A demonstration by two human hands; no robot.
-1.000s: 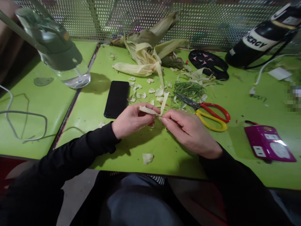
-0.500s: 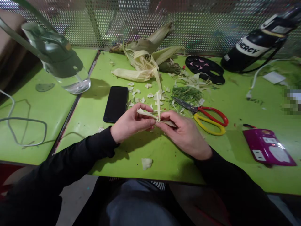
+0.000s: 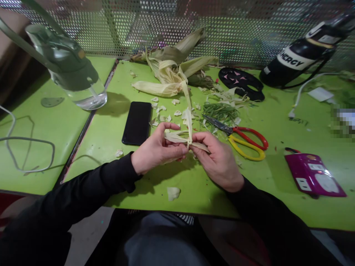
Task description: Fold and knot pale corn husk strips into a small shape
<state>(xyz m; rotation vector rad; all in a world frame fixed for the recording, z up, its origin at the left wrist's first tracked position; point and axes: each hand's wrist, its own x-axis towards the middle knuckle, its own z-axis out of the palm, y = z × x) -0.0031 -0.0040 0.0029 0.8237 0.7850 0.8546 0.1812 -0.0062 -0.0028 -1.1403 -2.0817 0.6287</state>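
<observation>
Between my hands is a small knotted piece of pale corn husk strips, one strip standing up, others spreading left and right. My left hand pinches it near the knot, thumb and fingers closed. On the other side, my right hand grips the husk strip that points right. Red and yellow handled scissors lie just beyond my right hand, blades slightly toward a heap of thin green strands. Several cut husk scraps are scattered behind the knot. Farther back lies a pile of dried corn husks.
A black phone lies left of the scraps. A green-topped water bottle stands at left, a black bottle leans at back right. Also on the green table are a black palette-shaped object and a purple packet.
The knotted husk and my fingers have shifted slightly right. The left strip now shows wider, and the upright strip leans a little more to the right. The other things stay put.
</observation>
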